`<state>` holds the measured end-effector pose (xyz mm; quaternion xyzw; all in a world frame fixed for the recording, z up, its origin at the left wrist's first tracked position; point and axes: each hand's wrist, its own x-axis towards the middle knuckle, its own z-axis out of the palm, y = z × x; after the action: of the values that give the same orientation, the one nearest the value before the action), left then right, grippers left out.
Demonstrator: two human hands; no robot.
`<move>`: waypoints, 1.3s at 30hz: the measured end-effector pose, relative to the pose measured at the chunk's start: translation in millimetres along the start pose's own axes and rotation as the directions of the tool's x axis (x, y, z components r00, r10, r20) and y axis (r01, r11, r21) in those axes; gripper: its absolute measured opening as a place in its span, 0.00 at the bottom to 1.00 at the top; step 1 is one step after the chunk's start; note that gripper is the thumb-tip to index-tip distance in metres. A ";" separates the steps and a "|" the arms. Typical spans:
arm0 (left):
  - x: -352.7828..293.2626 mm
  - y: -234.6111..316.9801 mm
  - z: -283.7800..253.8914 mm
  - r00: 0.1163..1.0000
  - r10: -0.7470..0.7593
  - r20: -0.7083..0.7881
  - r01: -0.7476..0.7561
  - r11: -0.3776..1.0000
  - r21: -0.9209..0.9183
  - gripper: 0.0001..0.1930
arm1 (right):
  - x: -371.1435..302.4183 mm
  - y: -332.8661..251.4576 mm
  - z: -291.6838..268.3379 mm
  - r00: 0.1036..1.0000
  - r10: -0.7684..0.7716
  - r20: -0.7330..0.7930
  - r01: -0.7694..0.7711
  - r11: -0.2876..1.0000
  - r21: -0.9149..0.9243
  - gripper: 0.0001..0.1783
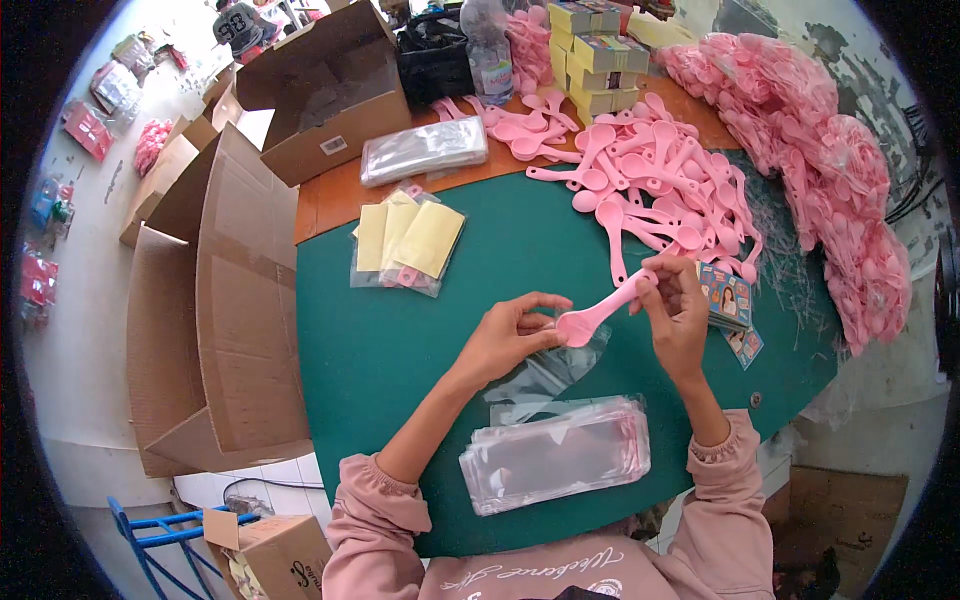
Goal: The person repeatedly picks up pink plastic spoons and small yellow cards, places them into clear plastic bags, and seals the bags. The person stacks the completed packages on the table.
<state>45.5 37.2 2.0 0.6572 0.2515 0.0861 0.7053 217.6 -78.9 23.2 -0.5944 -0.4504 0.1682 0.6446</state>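
A pink plastic spoon [600,314] is held slantwise above the green table mat, its bowl toward the left. My right hand [677,315] pinches the end of its handle between thumb and fingers. At the bowl, my left hand [518,338] closes with its thumb and fingertips at the edge. A clear plastic bag [550,372] lies just below the spoon; whether the left fingers also touch it, I cannot tell. Nearest me is a stack of clear bags [556,455]. Beside my right hand lie small printed cards [727,297], partly hidden by it.
Loose pink spoons [650,175] form a heap at the far right, with bagged spoons [850,190] along that edge. Filled packets with yellow cards [408,240] lie left, below a clear bag bundle [424,150]. Card stacks [603,62] and cardboard boxes [250,310] stand around.
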 end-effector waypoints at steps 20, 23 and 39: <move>-0.3 13.8 -3.5 0.993 0.075 0.095 -0.056 0.982 -0.181 0.16 | -4.4 -3.2 14.4 0.846 -0.229 0.481 0.282 0.959 -0.039 0.24; -0.9 15.6 -12.4 0.987 0.120 0.109 -0.097 0.975 -0.198 0.16 | 9.4 -16.1 -25.1 0.922 0.030 0.386 0.002 0.996 -0.084 0.20; 0.7 22.5 -15.9 0.993 0.063 0.103 -0.050 0.991 -0.126 0.17 | 13.9 -29.0 -109.0 0.919 -0.022 -0.394 -0.392 0.069 -0.917 0.11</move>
<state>43.3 54.4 23.4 0.6229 0.1890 0.0864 0.7542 300.9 -142.3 67.3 -0.9409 -0.2578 -0.1900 0.1100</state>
